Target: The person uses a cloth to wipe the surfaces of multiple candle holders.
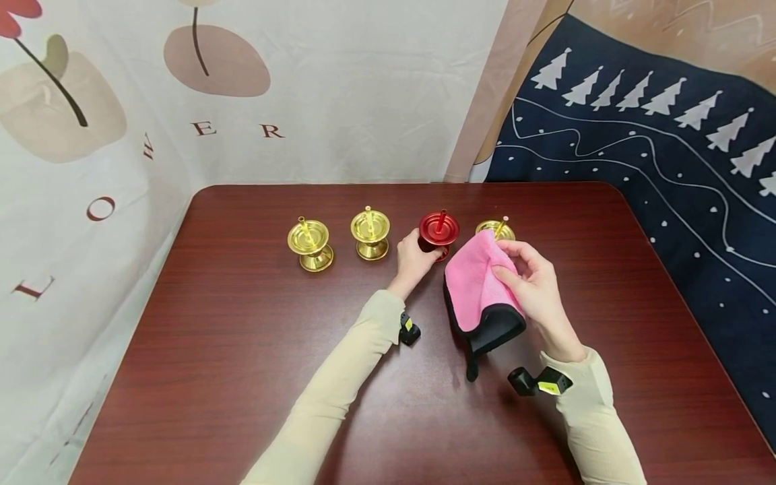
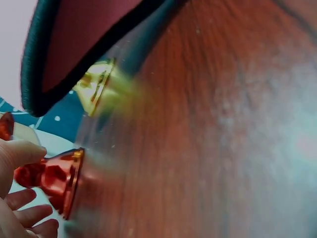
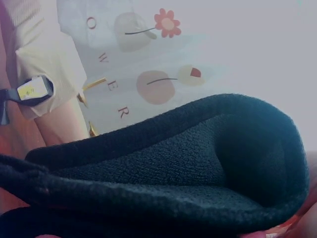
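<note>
A red metallic candle holder stands in the back row on the table. My left hand grips its stem below the dish. In the left wrist view, the thumb and fingers lie around the stem, above the flared red base. My right hand pinches a pink cloth with a black underside and black trim, held up just right of the red holder. The cloth's dark folded side fills much of the right wrist view and hides most of the right hand there.
Two gold candle holders stand left of the red one. A third gold candle holder stands to its right, partly behind the cloth. The brown table ends at a back edge close behind the row. Printed fabric hangs behind.
</note>
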### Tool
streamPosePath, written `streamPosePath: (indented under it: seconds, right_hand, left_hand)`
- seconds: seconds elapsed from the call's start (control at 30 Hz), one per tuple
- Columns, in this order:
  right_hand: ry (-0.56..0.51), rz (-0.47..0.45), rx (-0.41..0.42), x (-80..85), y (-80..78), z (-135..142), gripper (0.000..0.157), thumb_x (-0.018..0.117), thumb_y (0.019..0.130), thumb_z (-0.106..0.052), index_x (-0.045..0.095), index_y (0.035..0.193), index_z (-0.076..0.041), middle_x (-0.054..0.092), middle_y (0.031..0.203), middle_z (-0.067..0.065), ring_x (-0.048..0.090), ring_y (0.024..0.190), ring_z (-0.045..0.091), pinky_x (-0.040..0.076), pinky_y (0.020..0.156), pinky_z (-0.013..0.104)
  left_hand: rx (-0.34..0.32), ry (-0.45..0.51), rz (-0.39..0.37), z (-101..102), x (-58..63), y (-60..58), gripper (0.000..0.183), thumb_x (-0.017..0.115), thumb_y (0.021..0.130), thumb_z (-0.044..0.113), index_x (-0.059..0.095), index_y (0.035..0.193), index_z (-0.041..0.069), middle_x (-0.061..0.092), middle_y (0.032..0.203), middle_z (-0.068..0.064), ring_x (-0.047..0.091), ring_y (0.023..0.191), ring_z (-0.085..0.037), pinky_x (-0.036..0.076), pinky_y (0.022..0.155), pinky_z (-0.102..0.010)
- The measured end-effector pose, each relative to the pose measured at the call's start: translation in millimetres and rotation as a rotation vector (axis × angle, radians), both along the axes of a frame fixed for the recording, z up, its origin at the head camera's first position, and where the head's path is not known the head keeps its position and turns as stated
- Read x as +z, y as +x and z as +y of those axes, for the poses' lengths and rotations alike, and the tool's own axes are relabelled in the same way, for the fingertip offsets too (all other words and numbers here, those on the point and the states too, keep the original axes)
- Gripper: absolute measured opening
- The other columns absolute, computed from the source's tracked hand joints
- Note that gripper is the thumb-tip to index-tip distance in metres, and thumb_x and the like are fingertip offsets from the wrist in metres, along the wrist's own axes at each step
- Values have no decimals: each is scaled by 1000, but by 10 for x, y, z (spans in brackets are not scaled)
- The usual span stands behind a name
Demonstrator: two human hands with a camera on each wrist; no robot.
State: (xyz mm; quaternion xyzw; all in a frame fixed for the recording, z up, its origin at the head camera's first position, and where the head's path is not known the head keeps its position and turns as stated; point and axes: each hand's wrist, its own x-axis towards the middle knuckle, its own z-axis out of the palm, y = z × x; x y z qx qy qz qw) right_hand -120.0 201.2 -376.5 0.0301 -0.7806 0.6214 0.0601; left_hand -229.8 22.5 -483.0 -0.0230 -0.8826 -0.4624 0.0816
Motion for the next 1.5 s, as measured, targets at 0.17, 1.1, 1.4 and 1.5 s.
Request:
streamPosePath:
  seconds: [0.17,1.1,1.4,1.5]
  right_hand:
    - [-21,28,-31,-8,-43,-12,40,59,85,7,50,124,8,57,102,-9,56,88,9,48,74,15]
    - [-35,-5,-34,25,-58,-74,37,59,86,6,51,122,9,58,97,-13,54,85,8,47,74,14]
    - [-40,-11,-23,35,-51,-97,37,60,86,5,52,122,9,58,99,-13,55,87,7,48,75,14]
    - [-36,-17,-16,38,-48,-104,37,60,86,5,52,122,8,58,99,-13,55,87,7,48,74,15]
  left_hand:
    - [-13,66,11,-137,67,101,40,76,73,14,64,108,0,68,100,-14,61,95,-28,46,84,-39]
    - [320,246,52,-858,33,300,30,74,71,6,58,95,-3,66,88,-17,63,78,-30,47,77,-38]
    - [414,218,-35,-858,3,154,42,78,66,7,58,102,-3,59,98,-20,53,98,-35,36,91,-41]
    - [416,172,-49,-855,-7,110,41,78,66,8,59,101,-4,58,100,-21,49,102,-37,34,93,-43]
